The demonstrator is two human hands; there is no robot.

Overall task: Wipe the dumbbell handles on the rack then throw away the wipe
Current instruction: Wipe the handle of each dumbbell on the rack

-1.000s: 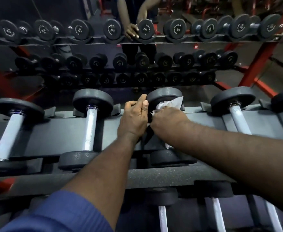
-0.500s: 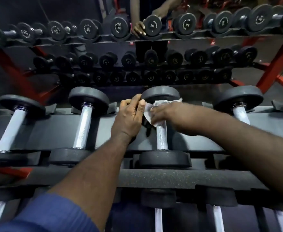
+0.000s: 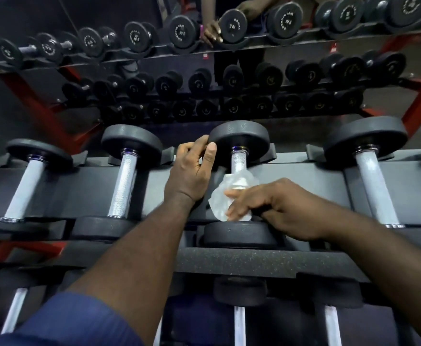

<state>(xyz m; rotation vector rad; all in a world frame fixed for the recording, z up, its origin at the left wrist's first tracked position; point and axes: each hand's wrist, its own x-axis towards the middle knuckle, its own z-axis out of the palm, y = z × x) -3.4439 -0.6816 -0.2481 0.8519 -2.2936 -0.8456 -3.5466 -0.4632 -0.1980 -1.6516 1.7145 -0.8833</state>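
The black-headed dumbbell (image 3: 239, 139) lies in the dark grey steel rack (image 3: 309, 181), with its knurled silver handle (image 3: 239, 164) running 12 to 6 o'clock. Left hand (image 3: 192, 171): fingers and thumb curl on the far head's rim at 9 o'clock, apparently to prevent rolling. Right hand (image 3: 281, 208): fingers close round the crumpled white wipe (image 3: 219, 203), which wraps the handle's 6 o'clock end just beside the near head, so rubbing likely covers the circumference.

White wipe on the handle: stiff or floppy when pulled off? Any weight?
Probably floppy: the wipe is crumpled round the dumbbell handle under the right hand. Likely very light: it looks thin, with loose edges sticking out. It might snag slightly, since the handle looks knurled.
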